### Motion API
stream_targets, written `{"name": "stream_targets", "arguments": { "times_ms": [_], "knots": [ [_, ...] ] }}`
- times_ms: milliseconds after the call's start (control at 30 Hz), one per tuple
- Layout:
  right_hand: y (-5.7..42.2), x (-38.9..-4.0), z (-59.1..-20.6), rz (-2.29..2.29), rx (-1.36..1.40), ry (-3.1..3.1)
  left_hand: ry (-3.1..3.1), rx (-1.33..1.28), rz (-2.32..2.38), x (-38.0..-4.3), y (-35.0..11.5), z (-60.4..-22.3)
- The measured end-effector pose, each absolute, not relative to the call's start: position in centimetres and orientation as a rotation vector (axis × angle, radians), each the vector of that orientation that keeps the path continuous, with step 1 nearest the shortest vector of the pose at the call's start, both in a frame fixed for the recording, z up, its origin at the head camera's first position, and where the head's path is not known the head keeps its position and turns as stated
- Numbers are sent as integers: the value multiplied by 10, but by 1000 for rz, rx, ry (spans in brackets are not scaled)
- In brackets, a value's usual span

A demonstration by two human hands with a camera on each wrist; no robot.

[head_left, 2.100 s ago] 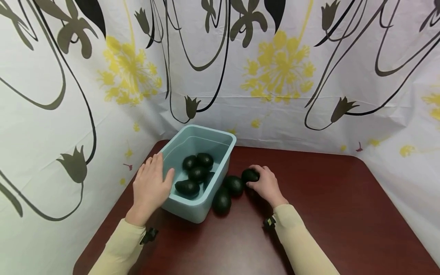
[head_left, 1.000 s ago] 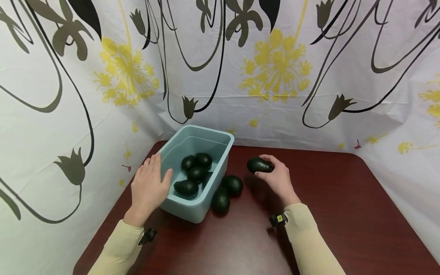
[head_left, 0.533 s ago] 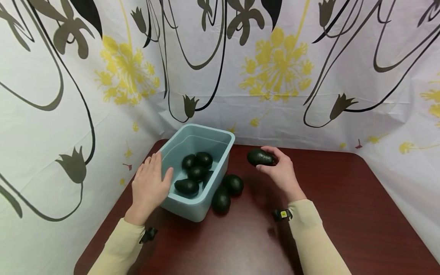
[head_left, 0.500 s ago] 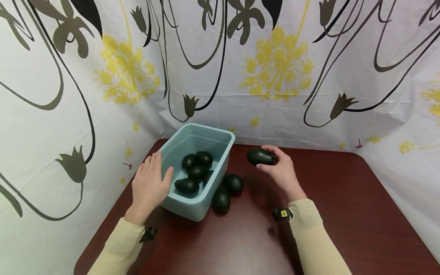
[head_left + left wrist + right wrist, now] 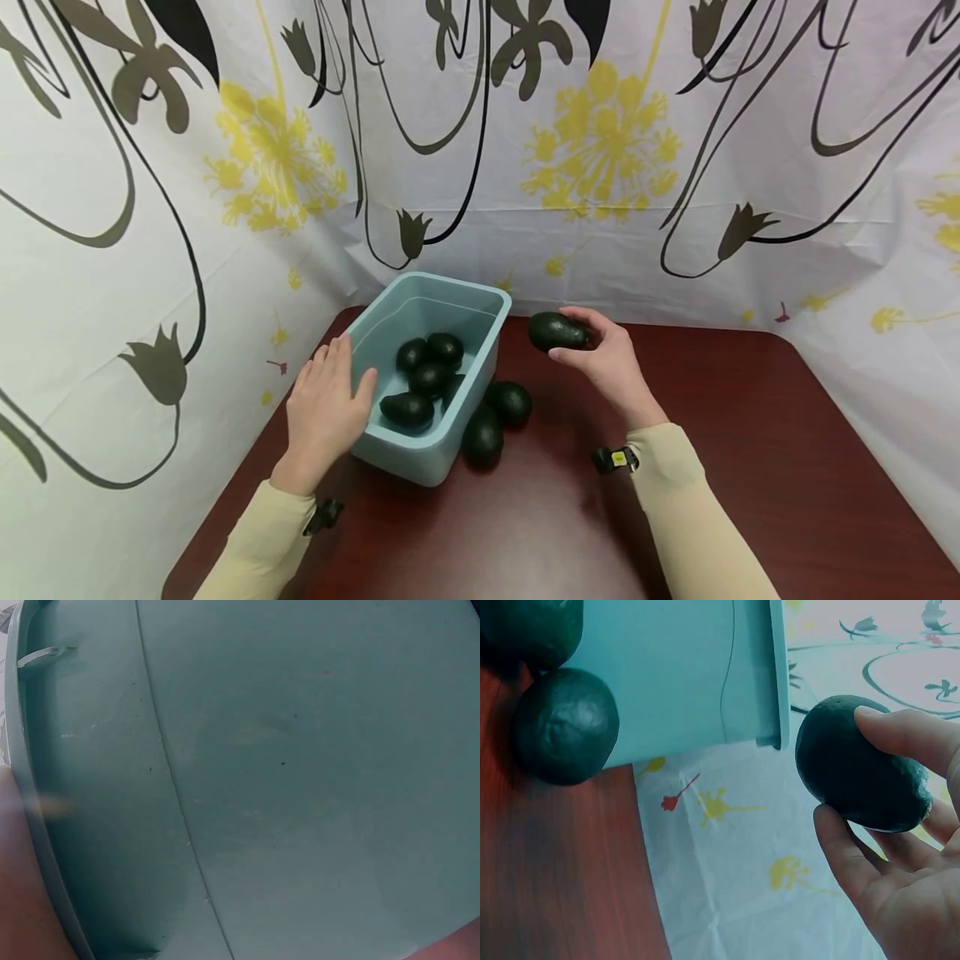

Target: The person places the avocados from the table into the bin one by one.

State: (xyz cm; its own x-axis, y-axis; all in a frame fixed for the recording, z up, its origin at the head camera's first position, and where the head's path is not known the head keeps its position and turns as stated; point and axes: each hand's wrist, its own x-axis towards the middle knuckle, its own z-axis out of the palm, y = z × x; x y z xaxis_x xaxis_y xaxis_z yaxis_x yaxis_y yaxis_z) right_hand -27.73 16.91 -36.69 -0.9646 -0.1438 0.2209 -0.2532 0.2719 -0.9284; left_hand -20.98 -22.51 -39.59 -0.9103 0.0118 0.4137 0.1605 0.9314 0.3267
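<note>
My right hand (image 5: 609, 360) grips a dark green avocado (image 5: 557, 332) between thumb and fingers, raised over the table to the right of a light blue plastic bin (image 5: 487, 358). The right wrist view shows the held avocado (image 5: 859, 765) beside the bin's rim. My left hand (image 5: 324, 410) lies with straight fingers against the bin's left rim, and the bin's outer wall (image 5: 300, 780) fills the left wrist view. Several avocados (image 5: 431, 379) lie inside the bin, one partly hidden by the near right wall. Two more, a rounder avocado (image 5: 510, 404) and a longer avocado (image 5: 482, 437), sit against its right side.
A dark red-brown table (image 5: 720, 433) with rounded corners carries everything. White cloth (image 5: 600, 275) printed with yellow flowers and dark vines hangs behind the far edge and along the left side.
My right hand has lifted an avocado from beside the other two, first rightward and up, lately slightly left toward the bin. My left hand has stayed at the rim.
</note>
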Motion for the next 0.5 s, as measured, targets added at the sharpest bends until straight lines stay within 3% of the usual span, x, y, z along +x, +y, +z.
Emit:
{"name": "stream_targets", "arguments": {
  "times_ms": [500],
  "knots": [
    [140,-304,-369,1742,602,-2421,-2687,-120,-494,-210,-225,-395]
  ]
}}
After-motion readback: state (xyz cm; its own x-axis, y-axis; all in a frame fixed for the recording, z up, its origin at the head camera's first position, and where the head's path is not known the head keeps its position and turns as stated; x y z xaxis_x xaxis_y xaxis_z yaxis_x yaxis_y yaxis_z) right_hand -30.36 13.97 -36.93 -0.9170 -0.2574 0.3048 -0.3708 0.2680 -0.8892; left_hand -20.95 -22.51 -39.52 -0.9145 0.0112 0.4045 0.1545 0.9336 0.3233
